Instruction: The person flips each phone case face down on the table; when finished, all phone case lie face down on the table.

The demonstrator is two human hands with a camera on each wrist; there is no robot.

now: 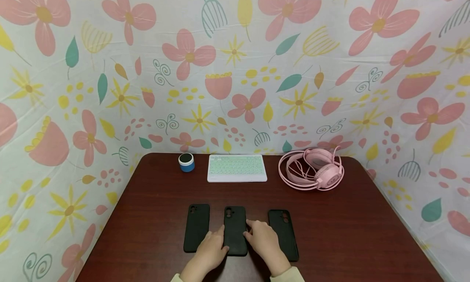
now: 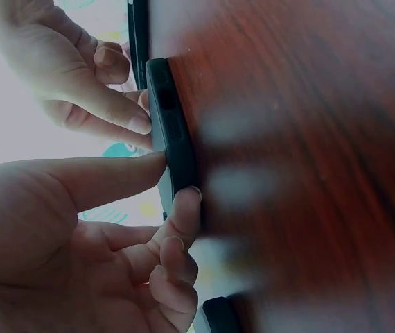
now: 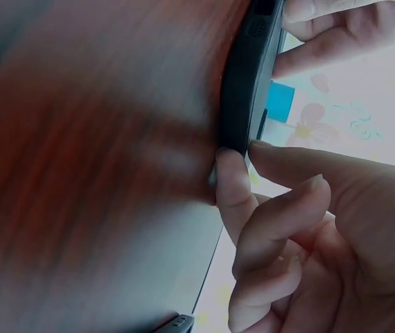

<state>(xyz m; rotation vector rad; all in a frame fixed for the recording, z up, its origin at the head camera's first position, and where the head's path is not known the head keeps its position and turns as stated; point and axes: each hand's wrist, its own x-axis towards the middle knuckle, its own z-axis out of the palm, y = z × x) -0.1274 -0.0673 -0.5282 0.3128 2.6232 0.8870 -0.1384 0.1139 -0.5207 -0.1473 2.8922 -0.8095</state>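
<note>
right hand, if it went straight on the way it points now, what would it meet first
Most likely the middle black phone case: the right hand touches its right edge, so no gap shows between them.

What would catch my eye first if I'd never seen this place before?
Probably the pale flowered cloth filling the background. Next, the pink headphones at the back right of the dark table. Nearer the front, three black phone cases lie in a row, a person's left fingers and right fingers gripping the middle one.
</note>
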